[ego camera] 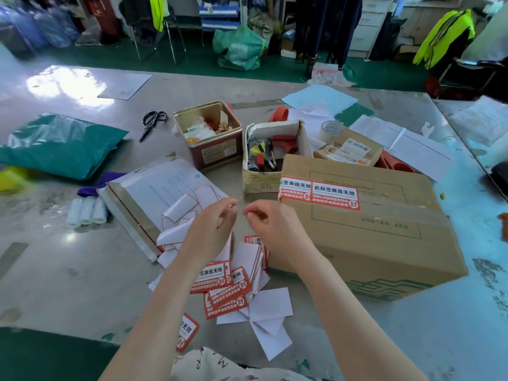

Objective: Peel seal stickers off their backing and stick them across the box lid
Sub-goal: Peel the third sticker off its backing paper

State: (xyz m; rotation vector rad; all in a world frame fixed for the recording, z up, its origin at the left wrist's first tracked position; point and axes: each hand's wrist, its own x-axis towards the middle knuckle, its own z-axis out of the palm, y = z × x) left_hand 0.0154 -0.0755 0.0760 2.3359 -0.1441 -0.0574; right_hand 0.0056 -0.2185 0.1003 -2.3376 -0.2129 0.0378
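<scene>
At the centre of the frame the left hand point(213, 229) and the right hand point(270, 232) hover close together above the table point(68, 270), fingers curled inward with thumb and forefinger tips nearly pinched. Whether anything thin sits between the fingertips cannot be made out. The cardboard box point(384, 243) lies to the right of centre, its near left corner hidden behind the right wrist. Two red-and-white seal stickers point(320, 192) sit side by side across the lid's upper left edge. Below the hands, a heap of loose stickers point(225, 290) and blank white backing papers point(270, 303) is partly covered by the left forearm. One sticker near the bottom edge is cut off by the arm.
</scene>
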